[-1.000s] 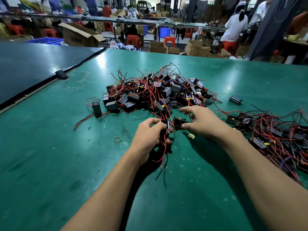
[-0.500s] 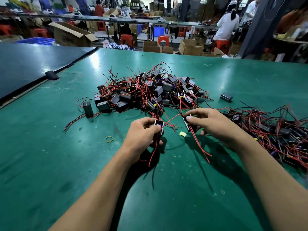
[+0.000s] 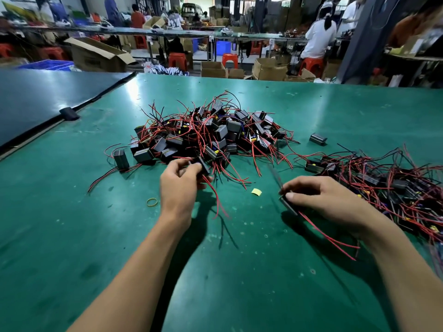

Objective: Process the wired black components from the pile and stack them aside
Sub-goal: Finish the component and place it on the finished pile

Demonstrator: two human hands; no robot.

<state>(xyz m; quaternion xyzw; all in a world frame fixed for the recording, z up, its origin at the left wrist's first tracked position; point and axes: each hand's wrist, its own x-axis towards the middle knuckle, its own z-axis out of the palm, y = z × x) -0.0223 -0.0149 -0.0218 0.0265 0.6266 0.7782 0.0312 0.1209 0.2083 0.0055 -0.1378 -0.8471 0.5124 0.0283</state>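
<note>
Green matted surface [image 3: 72, 236] w/ a pile [image 3: 215, 133] of wired black components at 12 o'clock from the hands; red & black leads stick out of it on all sides. Left hand [image 3: 178, 185], at the pile's 6 o'clock edge, has thumb & fingers curled round one black unit [image 3: 203, 165]; its red leads hang down toward the surface. Right hand [image 3: 328, 200], at 3 o'clock from the left & well apart from it, pinches a flat black unit [image 3: 287, 204] (blurred) between thumb & curled fingers, low over the surface; its red leads trail toward 5 o'clock under the wrist. Second heap [image 3: 388, 183] of wired components lies at 3 o'clock, just beyond the right hand; contact w/ the hand cannot be told. Yellow scrap [image 3: 256, 191] lies between the hands. Rubber band [image 3: 152, 202] lies at 9 o'clock from the left hand. Lone black block [image 3: 317, 139], no leads visible, sits at 2 o'clock, between pile & second heap. Upright component [image 3: 121, 159] stands at the pile's 8 o'clock edge. Dark panel [image 3: 36, 99] abuts the surface at 10 o'clock.
</note>
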